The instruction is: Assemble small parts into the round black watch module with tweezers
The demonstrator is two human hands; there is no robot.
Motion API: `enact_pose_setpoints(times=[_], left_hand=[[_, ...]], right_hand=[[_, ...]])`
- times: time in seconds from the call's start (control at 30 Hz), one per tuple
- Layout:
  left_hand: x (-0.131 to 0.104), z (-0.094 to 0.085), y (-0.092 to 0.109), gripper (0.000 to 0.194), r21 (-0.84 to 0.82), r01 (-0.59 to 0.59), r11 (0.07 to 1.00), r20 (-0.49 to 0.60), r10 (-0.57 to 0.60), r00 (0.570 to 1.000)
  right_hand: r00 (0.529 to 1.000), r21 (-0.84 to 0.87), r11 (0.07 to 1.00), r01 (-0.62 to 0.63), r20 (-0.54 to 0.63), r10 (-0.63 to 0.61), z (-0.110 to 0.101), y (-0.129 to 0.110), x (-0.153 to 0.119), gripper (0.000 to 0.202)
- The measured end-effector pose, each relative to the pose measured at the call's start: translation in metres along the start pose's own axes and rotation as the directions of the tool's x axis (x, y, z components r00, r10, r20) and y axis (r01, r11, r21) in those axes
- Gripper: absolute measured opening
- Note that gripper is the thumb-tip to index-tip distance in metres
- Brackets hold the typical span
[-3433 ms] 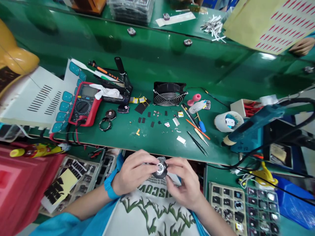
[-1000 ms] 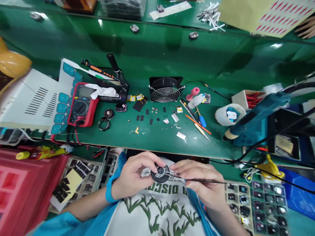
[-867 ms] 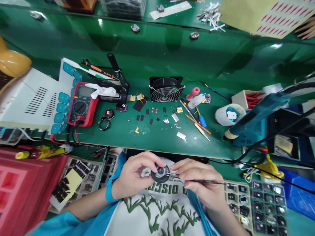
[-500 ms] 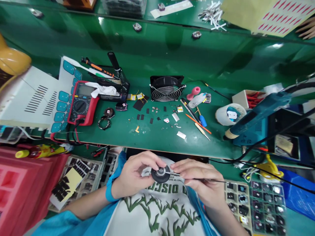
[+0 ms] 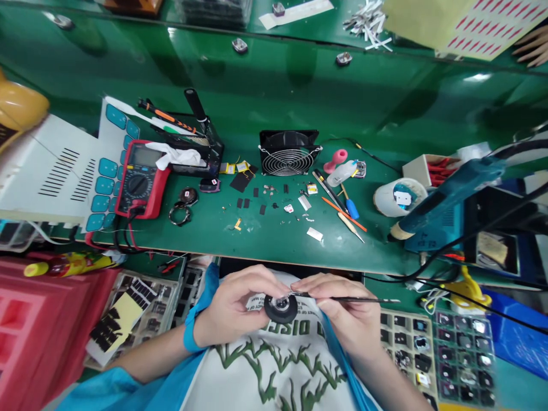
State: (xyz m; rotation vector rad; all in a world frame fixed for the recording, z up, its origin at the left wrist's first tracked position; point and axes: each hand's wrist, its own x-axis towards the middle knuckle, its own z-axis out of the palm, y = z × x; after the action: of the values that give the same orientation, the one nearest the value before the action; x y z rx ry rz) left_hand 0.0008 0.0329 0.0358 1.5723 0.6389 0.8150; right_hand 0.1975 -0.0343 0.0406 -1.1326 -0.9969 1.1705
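My left hand pinches the upper left edge of a round black part with a light metallic ring in its middle. In my right hand is a thin dark tool, held nearly level, its tip at the upper edge of the round part. Both hands are in front of my chest, below the bench edge, with their fingertips close together. Small black pieces, a watch-like round part and a ring-shaped part lie on the green bench.
A black fan stands mid-bench. To its left are a red multimeter and a tool holder; to its right, a white tub and a blue handled tool. Another person's hand shows at top right.
The tool in my right hand has tilted nearer level, and its tip has moved to the top edge of the round part. My right hand has shifted slightly left.
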Motion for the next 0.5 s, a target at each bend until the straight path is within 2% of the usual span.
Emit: enact_pose_setpoints(times=[0.1, 0.3, 0.5], left_hand=[[-0.0002, 0.0, -0.0007, 0.034, -0.035, 0.018, 0.999, -0.004, -0.018, 1.0], [0.0014, 0.0006, 0.0006, 0.027, 0.022, -0.003, 1.0, -0.023, 0.004, 1.0], [0.002, 0.0032, 0.0021, 0.029, -0.142, 0.051, 0.989, -0.061, -0.06, 0.996]], right_hand=[[1.0, -0.02, 0.999, 0.027, 0.006, -0.027, 0.0011, -0.0017, 0.0, 0.011], [0.994, -0.093, 0.991, 0.099, 0.059, -0.093, 0.0013, -0.0049, -0.0006, 0.013], [0.996, -0.14, 0.986, 0.092, 0.034, -0.088, -0.0068, -0.01, -0.0029, 0.013]])
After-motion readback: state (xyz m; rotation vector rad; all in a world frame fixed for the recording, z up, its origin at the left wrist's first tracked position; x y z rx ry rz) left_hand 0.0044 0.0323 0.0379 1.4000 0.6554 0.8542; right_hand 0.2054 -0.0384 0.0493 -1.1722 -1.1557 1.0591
